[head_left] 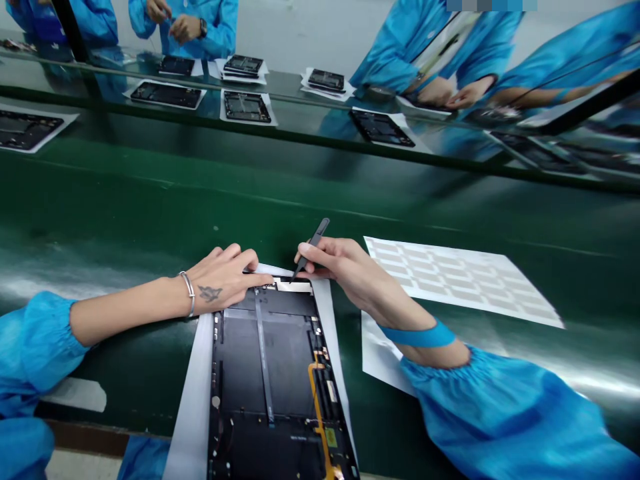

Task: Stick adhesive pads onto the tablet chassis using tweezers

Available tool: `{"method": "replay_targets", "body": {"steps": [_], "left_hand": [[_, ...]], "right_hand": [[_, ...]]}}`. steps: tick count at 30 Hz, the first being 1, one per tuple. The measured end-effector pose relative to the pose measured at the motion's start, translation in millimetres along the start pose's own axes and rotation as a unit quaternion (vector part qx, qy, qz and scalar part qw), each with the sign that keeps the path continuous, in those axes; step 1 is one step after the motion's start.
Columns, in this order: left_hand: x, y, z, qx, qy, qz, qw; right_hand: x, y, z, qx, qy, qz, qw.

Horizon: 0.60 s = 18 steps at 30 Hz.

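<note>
One opened black tablet housing (293, 373), interior facing up, lying on the green bench (150, 200) over white backing paper (187, 407), its near end cut off at the bottom of the view; a grey ribbon runs down its middle and an orange flex cable (318, 400) down its right side. One white strip (294, 287), along the far edge of the housing. One pair of dark tweezers (314, 239), clamped between thumb and fingers of the right hand (340, 263), tips down at the strip; whether the prongs are together, I cannot tell from here. Left hand (220, 280), fingers apart, index fingertip at the strip's left end, covering the housing's far left corner; a silver bracelet (189, 293) at its wrist. Right forearm, with a blue wristband (423, 335), passing over a white sheet (377, 353) and hiding part of it. Just beyond, to the right, a sheet of pale stickers (450, 280). Near the left sleeve, a small pale sheet (80, 393). Across the bench, a glass shelf (300, 127) bearing further tablet housings on paper, one at its middle (246, 107); behind it, co-workers in blue smocks (220, 30), hands at work.
</note>
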State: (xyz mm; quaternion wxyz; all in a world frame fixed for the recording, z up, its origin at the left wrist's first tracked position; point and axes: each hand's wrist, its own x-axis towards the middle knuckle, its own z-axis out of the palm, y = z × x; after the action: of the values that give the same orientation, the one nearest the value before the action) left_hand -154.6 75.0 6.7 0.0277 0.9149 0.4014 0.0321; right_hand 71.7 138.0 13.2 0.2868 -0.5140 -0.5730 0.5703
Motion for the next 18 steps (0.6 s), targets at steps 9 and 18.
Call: {"method": "replay_targets", "body": {"steps": [9, 18], "left_hand": [[-5.8, -5.3, 0.2, -0.009, 0.031, 0.013, 0.999], [-2.2, -1.2, -7.0, 0.009, -0.013, -0.002, 1.0]], "right_hand": [[1.6, 0.7, 1.3, -0.001, -0.009, -0.011, 1.0], [0.0, -2.9, 1.2, -0.013, -0.025, -0.016, 0.999]]}}
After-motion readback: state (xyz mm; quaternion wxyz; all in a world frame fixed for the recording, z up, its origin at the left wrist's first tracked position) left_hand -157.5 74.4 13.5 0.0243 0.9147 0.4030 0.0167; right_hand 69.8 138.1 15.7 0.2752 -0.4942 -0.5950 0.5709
